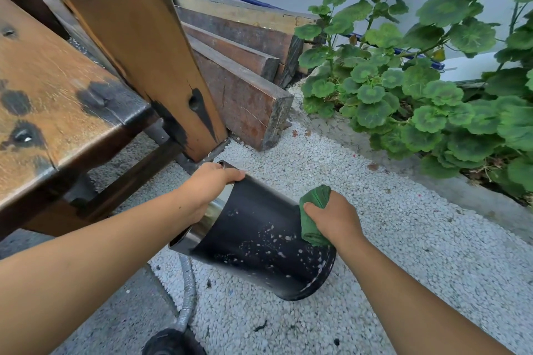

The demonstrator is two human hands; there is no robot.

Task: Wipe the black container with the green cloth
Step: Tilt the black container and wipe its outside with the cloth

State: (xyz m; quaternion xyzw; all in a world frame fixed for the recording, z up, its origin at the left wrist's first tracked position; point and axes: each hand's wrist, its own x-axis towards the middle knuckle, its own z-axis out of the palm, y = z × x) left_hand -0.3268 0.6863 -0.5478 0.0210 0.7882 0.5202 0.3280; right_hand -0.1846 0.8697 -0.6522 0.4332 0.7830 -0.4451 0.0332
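Observation:
A black container (pixel 256 242) with a shiny metal inner rim is held tilted above the white gravel, its open end to the left and its base to the lower right. White specks dot its side. My left hand (pixel 207 186) grips the rim at the upper left, fingers curled over the edge. My right hand (pixel 334 219) holds a bunched green cloth (pixel 314 212) and presses it against the container's upper right side, near the base.
A worn wooden bench (pixel 57 112) and its slanted leg (pixel 150 46) stand at the left. Stacked wooden planks (pixel 245 66) lie behind. Leafy green plants (pixel 427 81) fill the right behind a concrete kerb (pixel 461 190). A grey hose (pixel 187 291) runs over the gravel below.

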